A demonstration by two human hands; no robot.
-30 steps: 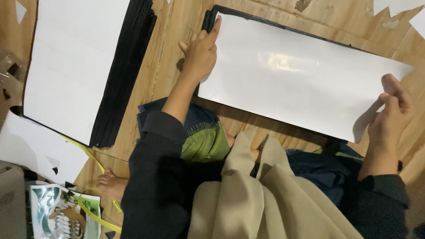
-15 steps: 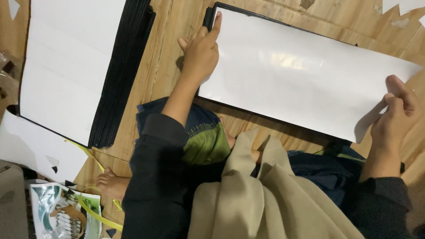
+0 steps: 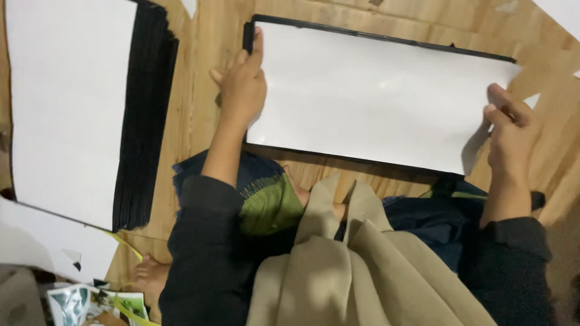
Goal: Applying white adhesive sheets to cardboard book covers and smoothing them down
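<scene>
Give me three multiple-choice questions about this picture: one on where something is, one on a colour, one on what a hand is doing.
1. Where is the stack of black boards?
A. left of the left hand
B. right of the right hand
C. on the lap

2. What colour is the sheet between the hands?
A. white
B. red
C. blue

3. What is the right hand doing?
A. resting on the knee
B. gripping the sheet's right edge
C. holding scissors

Answers: 1 A, the stack lies beyond the left hand. 2 A, it is plain white. 3 B, fingers curl over that edge.

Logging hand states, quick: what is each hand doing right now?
Left hand: open, pressing flat on the white sheet.
Right hand: pinching the sheet's right edge.
</scene>
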